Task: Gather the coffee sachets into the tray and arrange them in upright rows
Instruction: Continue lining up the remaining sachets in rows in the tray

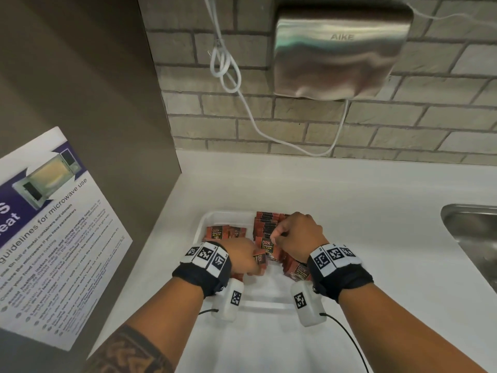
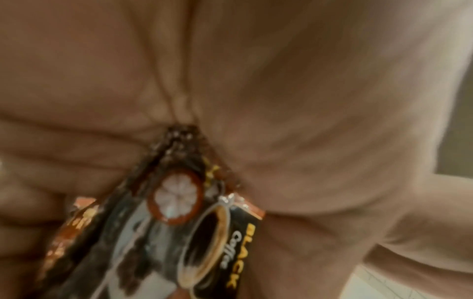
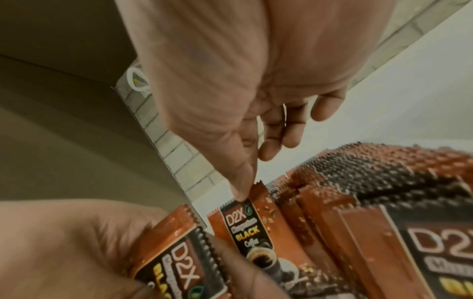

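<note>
Head view: left hand [image 1: 243, 255] grips a small bunch of sachets [image 1: 260, 261] over the white tray [image 1: 208, 220], just left of the upright row [image 1: 265, 224]; right hand [image 1: 297, 232] sits on that row.

Left wrist: fingers clenched round the foil packs (copper-black, "BLACK Coffee").

Right wrist: thumb and fingertip seemingly pinch one standing sachet [image 3: 245, 226] by its top edge, long axis vertical.

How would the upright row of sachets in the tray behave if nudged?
The upright row of sachets would probably topple like dominoes: each looks thin and flat. Their glossy foil looks slippery. The right hand pinching one suggests they are light.
</note>
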{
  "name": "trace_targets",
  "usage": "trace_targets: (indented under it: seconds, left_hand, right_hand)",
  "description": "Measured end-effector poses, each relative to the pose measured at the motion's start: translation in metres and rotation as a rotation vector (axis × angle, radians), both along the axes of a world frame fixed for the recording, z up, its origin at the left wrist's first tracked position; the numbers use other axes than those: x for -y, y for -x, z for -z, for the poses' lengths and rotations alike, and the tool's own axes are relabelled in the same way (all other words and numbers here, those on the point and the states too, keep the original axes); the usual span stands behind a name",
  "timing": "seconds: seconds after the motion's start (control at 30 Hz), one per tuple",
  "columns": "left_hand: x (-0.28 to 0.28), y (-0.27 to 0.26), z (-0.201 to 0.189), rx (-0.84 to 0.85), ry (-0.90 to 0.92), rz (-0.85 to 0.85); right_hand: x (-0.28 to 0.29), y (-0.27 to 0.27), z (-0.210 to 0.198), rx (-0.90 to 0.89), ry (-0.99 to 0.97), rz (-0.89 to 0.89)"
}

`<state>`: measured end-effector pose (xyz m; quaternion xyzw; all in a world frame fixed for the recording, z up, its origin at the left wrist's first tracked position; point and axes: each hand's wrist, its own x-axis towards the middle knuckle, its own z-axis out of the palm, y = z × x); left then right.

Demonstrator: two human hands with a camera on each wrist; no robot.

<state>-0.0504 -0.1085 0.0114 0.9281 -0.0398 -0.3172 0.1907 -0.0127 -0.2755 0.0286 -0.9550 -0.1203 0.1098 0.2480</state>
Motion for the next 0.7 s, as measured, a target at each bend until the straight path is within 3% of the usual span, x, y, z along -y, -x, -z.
trace_targets:
  seconds: [0.47, 0.7]
  left_hand:
    - [0.016, -0.015, 0.012, -0.064, -0.018, -0.022]
    - [0.015, -0.015, 0.016, -0.090, 0.047, -0.056]
  right_hand:
    - [-0.001, -0.011, 0.021, 0.021, 0.133, 0.015]
    - [0.001, -0.014, 0.024, 0.016, 0.103, -0.003]
